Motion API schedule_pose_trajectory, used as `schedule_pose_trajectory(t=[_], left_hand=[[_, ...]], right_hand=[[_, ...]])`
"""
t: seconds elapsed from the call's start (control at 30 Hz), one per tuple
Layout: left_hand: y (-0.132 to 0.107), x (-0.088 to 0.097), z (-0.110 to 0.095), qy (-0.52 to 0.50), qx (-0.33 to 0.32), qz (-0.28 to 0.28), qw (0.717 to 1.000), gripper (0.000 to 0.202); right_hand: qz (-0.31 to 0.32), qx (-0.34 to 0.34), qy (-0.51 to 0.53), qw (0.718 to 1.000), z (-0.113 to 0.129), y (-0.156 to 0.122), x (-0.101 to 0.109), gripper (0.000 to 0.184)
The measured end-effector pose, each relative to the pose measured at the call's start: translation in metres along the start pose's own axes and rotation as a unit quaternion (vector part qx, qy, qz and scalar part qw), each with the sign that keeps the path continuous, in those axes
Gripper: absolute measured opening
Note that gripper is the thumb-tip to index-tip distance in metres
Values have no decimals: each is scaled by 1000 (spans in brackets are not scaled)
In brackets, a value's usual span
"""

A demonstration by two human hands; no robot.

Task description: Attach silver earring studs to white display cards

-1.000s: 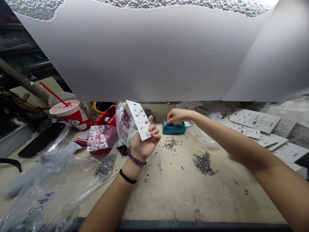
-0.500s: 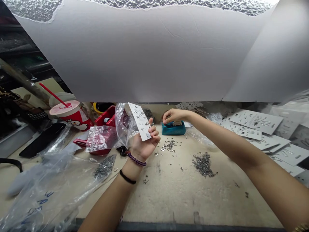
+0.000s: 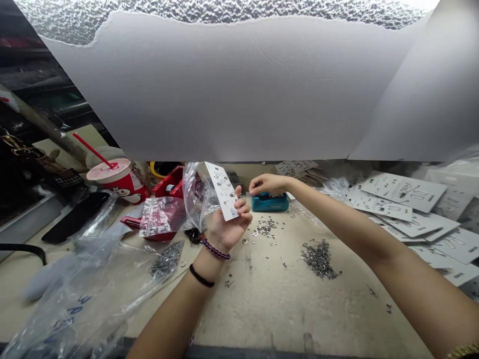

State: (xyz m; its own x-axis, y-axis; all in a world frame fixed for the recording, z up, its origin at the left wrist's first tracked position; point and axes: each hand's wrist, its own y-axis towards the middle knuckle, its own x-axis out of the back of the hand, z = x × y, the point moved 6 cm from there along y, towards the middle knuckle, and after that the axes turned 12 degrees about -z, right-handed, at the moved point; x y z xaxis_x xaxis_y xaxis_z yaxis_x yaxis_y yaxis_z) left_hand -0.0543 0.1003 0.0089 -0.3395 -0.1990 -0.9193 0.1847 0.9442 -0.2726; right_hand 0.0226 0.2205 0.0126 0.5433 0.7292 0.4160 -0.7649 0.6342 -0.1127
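Workbench [image 3: 262,304]: left hand [image 3: 227,227] holds card [image 3: 223,191], right hand [image 3: 267,184] above teal dispenser [image 3: 270,203].

No words can be read for sure. Blue marks on the clear plastic bag [image 3: 69,311] look like big letters, maybe a W, but the bag is bent. The white card [image 3: 223,192] in the left hand [image 3: 228,227] has tiny black print, too small to read. The white cards [image 3: 404,192] at the right have tiny print too.
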Motion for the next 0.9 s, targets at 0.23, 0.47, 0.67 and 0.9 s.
schedule_pose_trajectory(t=[0.23, 0.47, 0.67, 0.9], left_hand=[[-1, -2, 9, -6, 18, -18, 1000, 27], [-3, -1, 9, -6, 21, -30, 999, 27], [-4, -1, 0, 4, -2, -40, 999, 23], [-10, -9, 2, 6, 4, 4, 1000, 28]], right_hand=[[-1, 2, -19, 1000, 2, 5, -6, 22], [-14, -32, -69, 997, 0, 7, -5, 18], [-49, -71, -139, 986, -2, 20, -16, 7], [-231, -5, -84, 969, 25, 1, 7, 27]])
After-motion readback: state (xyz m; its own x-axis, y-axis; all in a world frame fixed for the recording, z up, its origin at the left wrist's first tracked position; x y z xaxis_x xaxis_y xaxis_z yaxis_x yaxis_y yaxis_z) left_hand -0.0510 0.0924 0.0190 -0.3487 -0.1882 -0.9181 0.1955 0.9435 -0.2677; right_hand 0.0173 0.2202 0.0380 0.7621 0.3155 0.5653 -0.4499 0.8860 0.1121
